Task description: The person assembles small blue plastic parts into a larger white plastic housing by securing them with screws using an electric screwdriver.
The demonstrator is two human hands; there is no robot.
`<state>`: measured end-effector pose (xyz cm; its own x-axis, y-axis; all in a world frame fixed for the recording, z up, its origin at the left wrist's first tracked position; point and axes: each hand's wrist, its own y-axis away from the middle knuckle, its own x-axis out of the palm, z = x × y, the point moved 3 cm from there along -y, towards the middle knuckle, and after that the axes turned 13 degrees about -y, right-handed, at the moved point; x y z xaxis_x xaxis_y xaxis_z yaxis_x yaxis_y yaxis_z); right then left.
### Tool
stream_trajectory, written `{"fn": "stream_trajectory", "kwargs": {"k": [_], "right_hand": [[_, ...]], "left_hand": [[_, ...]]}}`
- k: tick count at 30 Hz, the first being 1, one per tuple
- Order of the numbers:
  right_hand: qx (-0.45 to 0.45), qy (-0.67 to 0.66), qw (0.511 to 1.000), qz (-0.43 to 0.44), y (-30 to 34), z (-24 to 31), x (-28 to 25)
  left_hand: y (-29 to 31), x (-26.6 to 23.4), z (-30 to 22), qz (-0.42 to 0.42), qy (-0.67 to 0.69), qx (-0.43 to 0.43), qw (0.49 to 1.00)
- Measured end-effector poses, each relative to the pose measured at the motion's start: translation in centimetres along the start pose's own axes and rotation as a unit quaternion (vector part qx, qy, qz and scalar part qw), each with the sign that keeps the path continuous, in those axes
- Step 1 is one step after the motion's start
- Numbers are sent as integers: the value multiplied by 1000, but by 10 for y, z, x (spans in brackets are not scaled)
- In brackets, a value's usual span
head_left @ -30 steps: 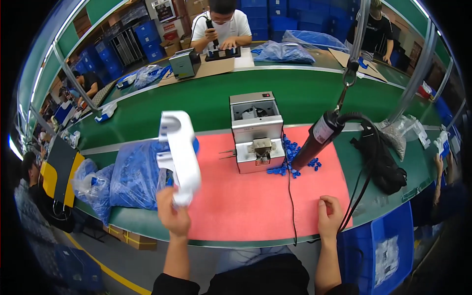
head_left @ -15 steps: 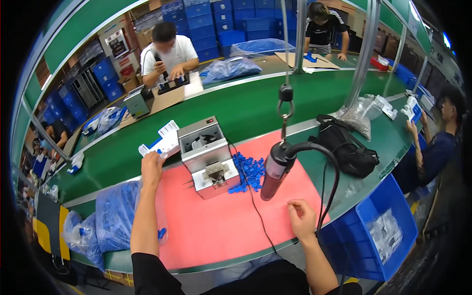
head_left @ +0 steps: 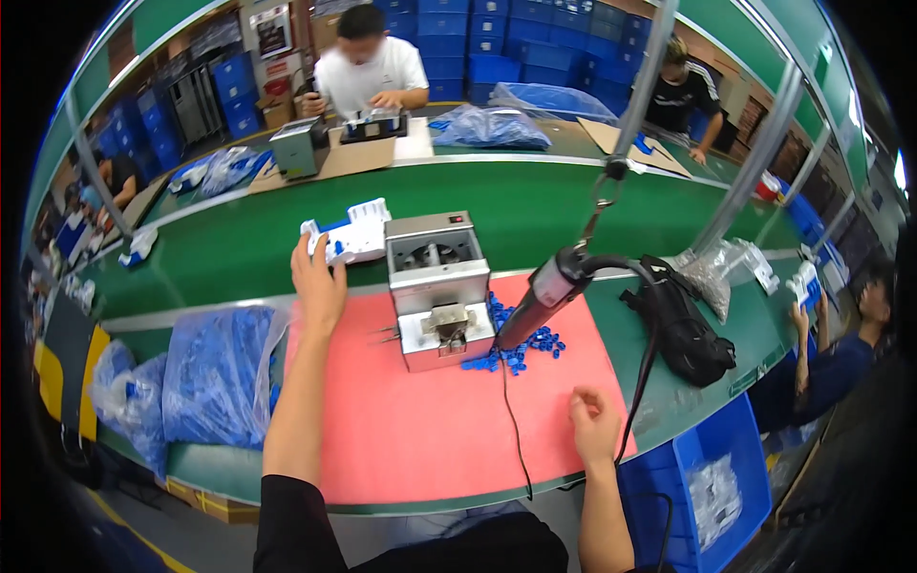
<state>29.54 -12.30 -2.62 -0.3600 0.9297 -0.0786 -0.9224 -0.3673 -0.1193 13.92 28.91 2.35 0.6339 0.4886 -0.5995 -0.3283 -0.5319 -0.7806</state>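
Observation:
My left hand point(head_left: 318, 285) reaches past the mat to the near left end of a white and blue plastic housing point(head_left: 361, 237) at the green belt. Its fingertips meet the housing's edge, with thumb and fingers apart. A grey metal box machine point(head_left: 437, 272) stands just right of the housing, small blue plastic pieces point(head_left: 516, 355) heaped beside it. Over the heap a dark cylindrical tool point(head_left: 544, 296) hangs tilted from a hook. My right hand point(head_left: 596, 428) hovers low over the right part of the pink mat point(head_left: 411, 430), fingers loosely curled, with nothing visible in them.
Bagged blue parts point(head_left: 218, 377) lie at the left. A black bag point(head_left: 683, 325) and a clear bag of small pieces point(head_left: 709, 282) rest at the right, above a blue bin point(head_left: 745, 458). A black cable point(head_left: 516, 430) crosses the mat. Several people work around the belt.
My view has turned, so the bench sits further right. My left hand has moved farther out along the housing, its fingers more spread. The hanging tool tilts more; my right hand stays curled.

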Motion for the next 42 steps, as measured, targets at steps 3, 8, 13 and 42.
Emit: {"fn": "stream_trajectory", "kwargs": {"k": [3,8,13,42], "right_hand": [[-73,126,989,3,-24,23,5],[-159,179,971,20,-85,8,45],[-151,142,967,144,-124,-7,78],[-231,244,899,282,-110,15,62]], "left_hand": [[14,-26,-12,-26,108,-64,992],[63,-24,-14,31,192,-107,975],[76,-24,-31,85,185,-86,975],[73,-14,-29,132,169,-85,973]]}}
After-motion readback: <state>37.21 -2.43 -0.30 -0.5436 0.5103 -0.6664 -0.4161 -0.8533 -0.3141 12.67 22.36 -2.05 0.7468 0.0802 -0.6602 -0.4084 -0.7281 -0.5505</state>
